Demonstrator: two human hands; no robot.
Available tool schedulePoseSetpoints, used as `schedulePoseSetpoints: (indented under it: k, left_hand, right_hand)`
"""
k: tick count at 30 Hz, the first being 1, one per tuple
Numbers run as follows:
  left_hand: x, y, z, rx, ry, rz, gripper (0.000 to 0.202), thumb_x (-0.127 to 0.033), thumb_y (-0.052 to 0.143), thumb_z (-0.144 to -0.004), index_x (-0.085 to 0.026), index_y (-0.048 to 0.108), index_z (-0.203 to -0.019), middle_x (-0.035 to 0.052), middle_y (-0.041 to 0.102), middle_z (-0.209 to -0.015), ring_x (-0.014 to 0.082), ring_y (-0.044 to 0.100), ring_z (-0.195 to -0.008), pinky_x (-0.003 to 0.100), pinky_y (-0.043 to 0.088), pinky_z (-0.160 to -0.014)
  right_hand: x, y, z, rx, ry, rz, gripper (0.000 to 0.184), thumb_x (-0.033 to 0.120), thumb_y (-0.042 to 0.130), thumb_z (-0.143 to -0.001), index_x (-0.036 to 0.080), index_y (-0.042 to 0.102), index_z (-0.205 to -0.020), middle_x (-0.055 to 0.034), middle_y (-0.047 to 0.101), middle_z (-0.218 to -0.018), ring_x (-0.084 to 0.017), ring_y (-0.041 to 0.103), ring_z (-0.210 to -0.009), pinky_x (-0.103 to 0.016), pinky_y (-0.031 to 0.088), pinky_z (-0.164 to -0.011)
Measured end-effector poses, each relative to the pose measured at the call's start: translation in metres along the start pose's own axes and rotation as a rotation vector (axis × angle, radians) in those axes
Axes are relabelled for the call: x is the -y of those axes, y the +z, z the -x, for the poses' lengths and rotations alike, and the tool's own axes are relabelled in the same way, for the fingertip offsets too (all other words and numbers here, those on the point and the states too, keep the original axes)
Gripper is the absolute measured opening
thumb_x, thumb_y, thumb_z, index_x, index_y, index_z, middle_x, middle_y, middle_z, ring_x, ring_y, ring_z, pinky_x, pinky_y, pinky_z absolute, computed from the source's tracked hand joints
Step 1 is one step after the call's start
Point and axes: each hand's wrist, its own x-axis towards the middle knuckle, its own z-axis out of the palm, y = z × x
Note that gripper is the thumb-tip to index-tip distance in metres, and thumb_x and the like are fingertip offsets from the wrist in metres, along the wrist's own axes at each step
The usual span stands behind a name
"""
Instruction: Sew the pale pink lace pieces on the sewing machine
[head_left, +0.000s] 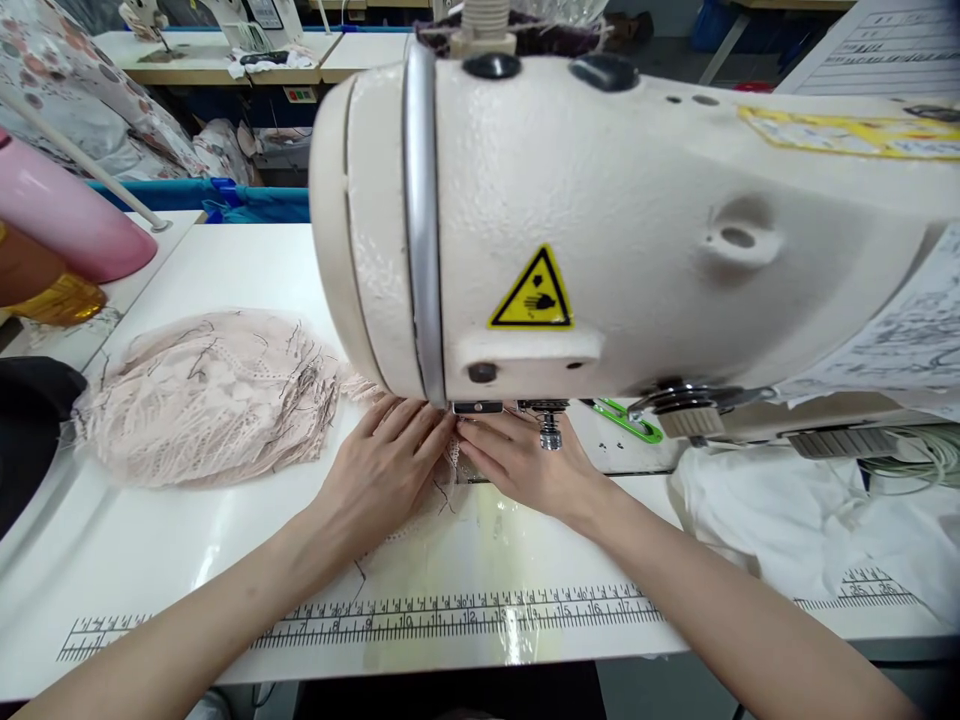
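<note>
Because the lace [453, 462] runs in under the sewing machine [600, 220], both hands sit close together there, presumably to keep it flat near the needle, which is hidden. The left hand [382, 460] lies palm down over the lace, fingers side by side; the right hand [536, 465] meets it almost tip to tip, its fingers partly covered by the machine. Whether either pinches the lace, I cannot tell. A pale pink heap [210, 400] of lace rests left of the left hand, probably so its weight does not pull. A green tool [634, 422] lies just right of the right hand, likely for easy reach, with white cloth [765, 500] farther right.
</note>
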Motion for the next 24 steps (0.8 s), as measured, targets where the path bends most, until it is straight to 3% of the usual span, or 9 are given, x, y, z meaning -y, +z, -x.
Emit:
schedulePoseSetpoints:
  k: [7, 16, 24]
  left_hand:
    - [0.001, 0.001, 0.0, 0.025, -0.012, 0.007, 0.032, -0.021, 0.048, -0.094, -0.012, 0.061, -0.122, 0.0088, 0.07, -0.107, 0.0259, 0.06, -0.092, 0.042, 0.045, -0.089]
    - [0.009, 0.007, -0.002, 0.026, -0.017, 0.023, 0.031, -0.022, 0.045, -0.094, -0.014, 0.061, -0.12, 0.0091, 0.072, -0.1, 0.0261, 0.061, -0.089, 0.042, 0.046, -0.085]
    - [0.011, 0.008, 0.0, 0.032, -0.007, 0.055, 0.032, -0.023, 0.046, -0.095, -0.016, 0.061, -0.123, 0.0091, 0.071, -0.109, 0.0259, 0.062, -0.095, 0.042, 0.047, -0.087]
  right_hand:
    - [0.002, -0.002, -0.001, 0.024, 0.02, -0.04, 0.027, 0.037, 0.048, -0.096, 0.031, 0.069, -0.114, -0.0018, 0.073, -0.105, -0.02, 0.068, -0.082, -0.032, 0.051, -0.059]
    - [0.002, -0.002, -0.005, -0.056, 0.014, 0.0, 0.025, 0.036, 0.051, -0.095, 0.029, 0.072, -0.108, -0.0006, 0.074, -0.1, -0.022, 0.068, -0.083, -0.031, 0.049, -0.049]
    - [0.001, 0.003, -0.001, 0.066, 0.107, -0.155, 0.028, 0.039, 0.05, -0.095, 0.031, 0.069, -0.114, -0.0077, 0.071, -0.104, -0.025, 0.068, -0.093, -0.034, 0.055, -0.07]
